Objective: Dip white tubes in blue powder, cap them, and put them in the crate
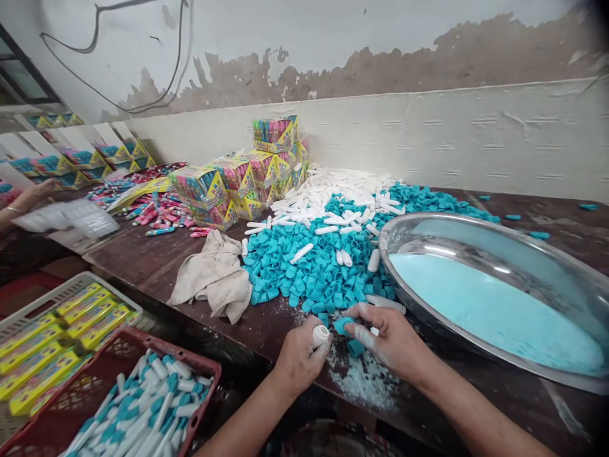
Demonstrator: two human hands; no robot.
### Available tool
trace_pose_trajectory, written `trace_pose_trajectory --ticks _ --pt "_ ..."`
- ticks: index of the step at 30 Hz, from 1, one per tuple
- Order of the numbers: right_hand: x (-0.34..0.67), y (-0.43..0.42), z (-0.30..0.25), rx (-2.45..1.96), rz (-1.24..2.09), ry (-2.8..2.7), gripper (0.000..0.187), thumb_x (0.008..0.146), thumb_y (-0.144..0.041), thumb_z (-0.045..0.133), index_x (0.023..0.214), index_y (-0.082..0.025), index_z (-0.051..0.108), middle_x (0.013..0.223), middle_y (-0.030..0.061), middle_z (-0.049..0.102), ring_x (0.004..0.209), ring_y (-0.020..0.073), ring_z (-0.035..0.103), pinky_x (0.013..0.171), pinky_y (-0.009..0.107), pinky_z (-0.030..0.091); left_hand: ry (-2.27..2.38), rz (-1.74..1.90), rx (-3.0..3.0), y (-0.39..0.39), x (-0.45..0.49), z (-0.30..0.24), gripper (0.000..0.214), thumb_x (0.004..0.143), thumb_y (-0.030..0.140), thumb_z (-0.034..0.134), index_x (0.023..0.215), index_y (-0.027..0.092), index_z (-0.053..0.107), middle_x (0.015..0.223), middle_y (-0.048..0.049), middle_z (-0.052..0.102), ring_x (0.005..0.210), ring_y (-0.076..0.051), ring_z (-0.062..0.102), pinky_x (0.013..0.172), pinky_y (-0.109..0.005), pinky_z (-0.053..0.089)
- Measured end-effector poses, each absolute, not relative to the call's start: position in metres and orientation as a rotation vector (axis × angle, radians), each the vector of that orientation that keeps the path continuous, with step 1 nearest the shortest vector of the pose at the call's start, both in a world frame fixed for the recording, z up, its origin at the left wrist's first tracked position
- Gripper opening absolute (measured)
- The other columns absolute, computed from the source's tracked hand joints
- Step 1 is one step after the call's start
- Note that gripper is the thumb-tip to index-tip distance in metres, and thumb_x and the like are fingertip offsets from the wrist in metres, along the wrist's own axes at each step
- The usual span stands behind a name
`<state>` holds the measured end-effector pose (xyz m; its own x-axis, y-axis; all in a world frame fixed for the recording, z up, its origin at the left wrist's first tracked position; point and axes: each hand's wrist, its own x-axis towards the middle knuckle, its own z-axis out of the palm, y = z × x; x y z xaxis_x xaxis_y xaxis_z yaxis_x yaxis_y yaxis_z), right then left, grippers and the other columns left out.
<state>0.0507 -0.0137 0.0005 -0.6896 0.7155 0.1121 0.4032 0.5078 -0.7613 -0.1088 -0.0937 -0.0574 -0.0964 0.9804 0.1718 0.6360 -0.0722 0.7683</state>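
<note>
My left hand [297,360] is wrapped round a white plastic tube [320,333], its open round mouth pointing up. Just to the right, my right hand [394,336] pinches a turquoise cap [341,325] between thumb and fingers, apart from the tube. White powder dusts the right thumb. Beyond both hands lies a heap of turquoise caps [304,263], with white tubes [328,187] scattered over it and piled behind. Another turquoise cap [355,348] rests on the table under my right hand, beside spilled pale powder [364,384].
A metal basin [428,222] of pale blue powder [490,311] stands right. A cloth [212,273] lies left. Below it are a red crate [200,363] of capped tubes and a pale crate [90,279] of yellow boxes. Packed display boxes [228,184] stand behind; another person's hand [33,195] is far left.
</note>
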Motion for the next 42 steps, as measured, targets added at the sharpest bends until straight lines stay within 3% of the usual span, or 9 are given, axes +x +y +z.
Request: trace_pose_trajectory --ticks 7,17,22,26,29,34,37,42 --pt "0.061 -0.030 0.010 -0.962 1.363 -2.210 0.009 0.075 -0.022 0.048 0.072 -0.018 0.055 0.058 -0.0036 0.056 0.056 0.0114 0.049 0.056 0.022 0.036 1.815 0.500 1.930 -0.091 -0.098 -0.050 0.010 0.080 0.026 0.044 0.083 0.019 0.050 0.070 -0.0031 0.063 0.065 -0.019 0.060 0.053 -0.023 0.033" --pt "0.068 -0.023 -0.018 -1.126 1.787 -1.956 0.005 0.063 -0.016 0.050 0.064 -0.019 0.046 0.043 -0.0063 0.051 0.037 0.0087 0.037 0.041 0.020 0.027 1.889 0.063 2.099 -0.084 -0.082 -0.044 0.018 0.073 0.020 0.046 0.089 0.018 0.054 0.079 -0.0101 0.067 0.074 -0.027 0.064 0.062 -0.032 0.046" --pt "0.064 -0.030 -0.014 -1.144 1.498 -2.055 0.009 0.062 -0.010 0.047 0.061 -0.019 0.046 0.045 -0.0067 0.046 0.046 0.0101 0.042 0.048 0.021 0.032 1.903 0.078 2.094 -0.084 -0.079 -0.043 0.022 0.073 0.016 0.046 0.094 0.017 0.054 0.080 -0.0108 0.067 0.074 -0.028 0.064 0.061 -0.033 0.046" --pt "0.067 -0.018 -0.005 -1.053 1.382 -2.208 0.006 0.072 -0.020 0.050 0.076 -0.017 0.055 0.059 -0.0030 0.056 0.057 0.0133 0.050 0.055 0.023 0.036 1.983 0.240 2.005 -0.088 -0.099 -0.045 0.016 0.079 0.027 0.046 0.092 0.019 0.053 0.076 -0.0076 0.066 0.073 -0.024 0.064 0.058 -0.026 0.041" --pt "0.065 -0.002 -0.009 -1.117 1.002 -2.305 0.014 0.077 -0.023 0.050 0.083 -0.016 0.061 0.073 0.0018 0.060 0.071 0.0167 0.054 0.065 0.026 0.039 2.145 0.392 1.834 -0.093 -0.126 -0.045 0.018 0.083 0.034 0.044 0.086 0.020 0.054 0.071 -0.0053 0.065 0.070 -0.021 0.063 0.057 -0.023 0.037" --pt "0.037 0.001 -0.026 -0.881 0.520 -2.815 0.022 0.081 -0.015 0.047 0.093 -0.020 0.065 0.086 0.0063 0.060 0.079 0.0187 0.054 0.069 0.028 0.039 2.197 0.603 1.722 -0.101 -0.153 -0.048 0.020 0.084 0.035 0.044 0.078 0.019 0.054 0.069 -0.0027 0.063 0.066 -0.016 0.060 0.058 -0.020 0.035" --pt "0.019 -0.006 -0.034 -0.768 0.166 -2.970 0.021 0.081 -0.016 0.048 0.099 -0.016 0.061 0.092 0.0102 0.056 0.085 0.0224 0.051 0.072 0.033 0.038 2.168 0.671 1.700 -0.104 -0.150 -0.050 0.020 0.084 0.035 0.045 0.073 0.019 0.053 0.066 -0.0015 0.062 0.063 -0.014 0.058 0.056 -0.020 0.033" --pt "0.007 -0.004 -0.042 -0.811 0.047 -2.993 0.017 0.084 -0.012 0.043 0.092 -0.014 0.058 0.088 0.0092 0.056 0.082 0.0208 0.051 0.071 0.031 0.037 2.146 0.770 1.622 -0.107 -0.146 -0.049 0.019 0.083 0.033 0.045 0.072 0.019 0.053 0.062 0.0001 0.060 0.060 -0.013 0.056 0.054 -0.019 0.032"
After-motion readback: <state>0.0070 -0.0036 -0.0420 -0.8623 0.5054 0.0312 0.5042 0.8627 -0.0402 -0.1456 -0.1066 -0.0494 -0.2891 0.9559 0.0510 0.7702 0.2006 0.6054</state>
